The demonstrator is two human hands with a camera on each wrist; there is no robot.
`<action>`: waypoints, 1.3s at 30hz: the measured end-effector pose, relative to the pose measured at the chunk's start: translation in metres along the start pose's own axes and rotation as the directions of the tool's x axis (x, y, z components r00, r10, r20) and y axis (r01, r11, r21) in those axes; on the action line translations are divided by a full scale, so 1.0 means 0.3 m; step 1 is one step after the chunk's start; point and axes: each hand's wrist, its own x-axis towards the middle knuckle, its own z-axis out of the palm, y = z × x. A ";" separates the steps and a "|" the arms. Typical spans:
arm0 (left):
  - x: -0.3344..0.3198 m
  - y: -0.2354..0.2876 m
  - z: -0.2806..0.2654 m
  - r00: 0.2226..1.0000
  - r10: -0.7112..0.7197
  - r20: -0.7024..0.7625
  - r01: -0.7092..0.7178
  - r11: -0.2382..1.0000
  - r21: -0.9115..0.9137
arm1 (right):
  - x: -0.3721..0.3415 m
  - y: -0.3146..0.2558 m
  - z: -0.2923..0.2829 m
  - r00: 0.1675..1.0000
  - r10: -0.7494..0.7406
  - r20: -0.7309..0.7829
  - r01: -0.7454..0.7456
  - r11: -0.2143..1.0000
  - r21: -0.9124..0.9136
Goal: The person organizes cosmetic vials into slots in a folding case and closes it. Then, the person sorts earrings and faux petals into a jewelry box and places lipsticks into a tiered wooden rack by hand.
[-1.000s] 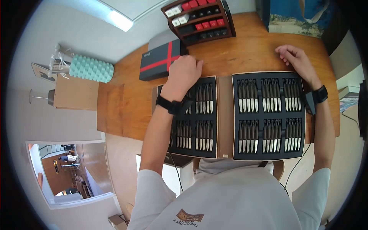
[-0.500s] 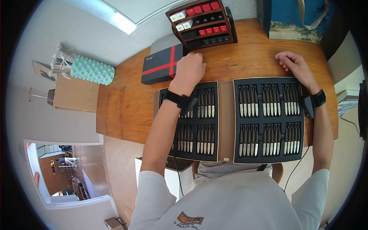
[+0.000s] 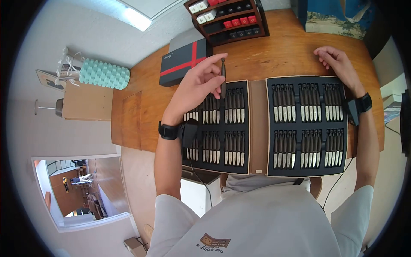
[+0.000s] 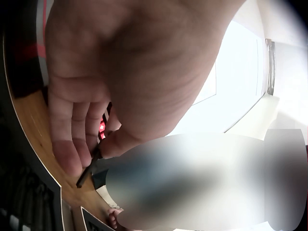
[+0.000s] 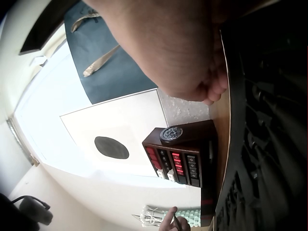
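My left hand [image 3: 195,88] pinches a slim dark rod-like piece [image 3: 223,75] with a small knob at its top, held upright over the far edge of the case's left half. Its lower end overlaps the rows of pieces there. In the left wrist view, the dark rod [image 4: 85,177] sticks out past the thumb and fingertips. The open case [image 3: 258,128] has black trays on both sides of a brown spine, filled with several groups of slim pieces with dark handles and silver pointed ends. My right hand [image 3: 336,62], fingers loosely curled and holding nothing, lies beyond the case's far right corner.
A black box with a red ribbon [image 3: 182,64] lies behind my left hand. At the table's back stands a wooden rack [image 3: 227,23] with red, white and black cubes. A blue bag [image 3: 336,19] is at the back right, a green foam roller [image 3: 105,73] at the left.
My left hand has turned and drawn back a little to the left, and the dark piece now shows between its fingers. My right hand stays in nearly the same place.
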 end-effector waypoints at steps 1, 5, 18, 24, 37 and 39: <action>-0.040 -0.003 -0.006 1.000 -0.003 -0.017 0.002 0.999 -0.052 | 0.000 0.003 -0.001 1.000 -0.004 -0.008 0.004 1.000 -0.003; -0.209 -0.056 -0.056 0.996 -0.070 -0.050 0.064 0.991 -0.118 | 0.002 0.016 -0.001 1.000 -0.023 -0.013 0.023 1.000 0.021; -0.586 -0.223 -0.095 0.930 -0.168 -0.326 0.248 0.943 0.222 | 0.011 0.042 -0.021 0.999 0.015 -0.037 -0.016 0.999 -0.039; -0.599 -0.177 -0.083 0.921 -0.162 -0.355 0.281 0.907 0.315 | 0.001 0.021 -0.017 0.998 0.030 -0.058 -0.035 0.995 -0.096; -0.628 -0.202 -0.090 0.881 -0.177 -0.439 0.271 0.949 0.162 | 0.013 0.044 -0.031 0.996 0.037 -0.083 -0.041 0.998 -0.045; -0.637 -0.232 -0.097 0.884 -0.144 -0.444 0.249 0.950 0.188 | 0.008 0.038 -0.026 0.996 0.037 -0.083 -0.041 0.998 -0.047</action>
